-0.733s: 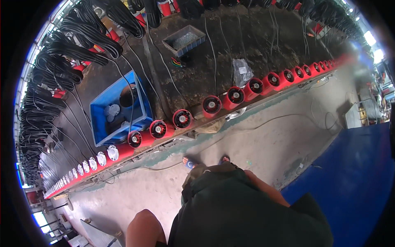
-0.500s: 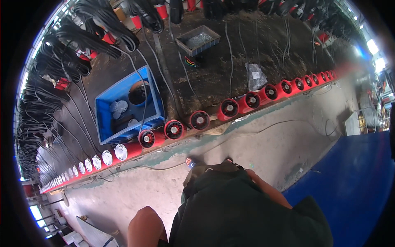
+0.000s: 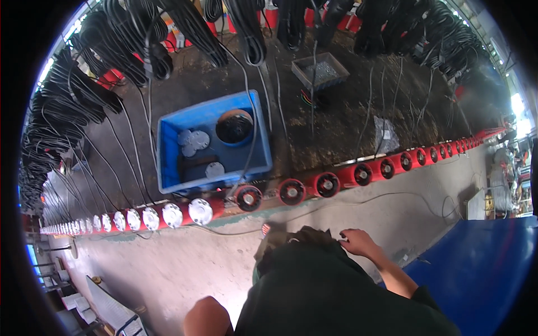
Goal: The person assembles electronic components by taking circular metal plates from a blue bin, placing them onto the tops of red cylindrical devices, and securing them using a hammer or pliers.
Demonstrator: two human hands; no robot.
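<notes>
Right hand (image 3: 361,244) has swung clear beside the dark shirt (image 3: 330,285), partly curled; whether it grips anything I cannot tell, and the left hand is out of sight. Red housings (image 3: 328,185) line the table's (image 3: 330,126) near edge, untouched by the right.

We see our right hand (image 3: 360,243), fingers bent, near our dark green clothing (image 3: 330,285). Red cylinders (image 3: 328,185) line the front edge of the bench (image 3: 330,131), pale caps (image 3: 200,212) topping those at left. Behind them, a blue bin (image 3: 199,116) holds pale discs (image 3: 197,141) and a round tub (image 3: 231,115); black cable bundles (image 3: 252,42) stand beyond.
</notes>
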